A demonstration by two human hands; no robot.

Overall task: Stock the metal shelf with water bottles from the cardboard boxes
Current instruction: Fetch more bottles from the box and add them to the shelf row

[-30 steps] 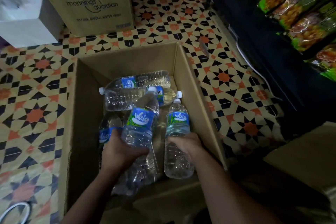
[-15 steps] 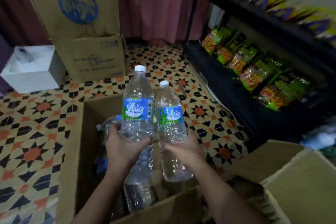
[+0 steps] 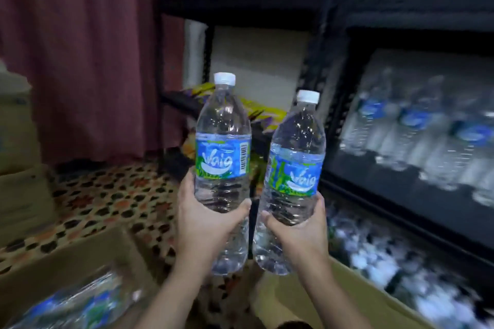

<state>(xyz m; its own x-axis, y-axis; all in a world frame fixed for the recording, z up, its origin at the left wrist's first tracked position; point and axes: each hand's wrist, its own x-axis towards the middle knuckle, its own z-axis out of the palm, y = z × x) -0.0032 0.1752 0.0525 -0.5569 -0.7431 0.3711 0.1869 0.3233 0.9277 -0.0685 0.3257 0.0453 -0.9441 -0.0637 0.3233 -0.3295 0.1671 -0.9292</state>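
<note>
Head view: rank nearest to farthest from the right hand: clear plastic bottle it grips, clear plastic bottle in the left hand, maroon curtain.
1. Right clear plastic bottle: gripped by the right hand.
2. Left clear plastic bottle: in the left hand, just leftward.
3. Maroon curtain: far back, left.

The left clear plastic water bottle [image 3: 223, 120] wore a white screw cap [image 3: 224, 79] and a blue-and-green paper label with white lettering and a black-on-white barcode. The right clear plastic water bottle [image 3: 296, 141] showed the same white cap and blue-green label. The pleated fabric curtain [image 3: 88, 48] was dark maroon. The metal shelf frame [image 3: 330, 35] was black, and its blurred shelved bottles [image 3: 414, 120] had blue labels. The crinkled snack packets [image 3: 263, 112] were yellow and purple. The patterned floor tiles [image 3: 107, 195] were cream with black and orange-red stars. The open cardboard box [image 3: 66, 262] was tan.
</note>
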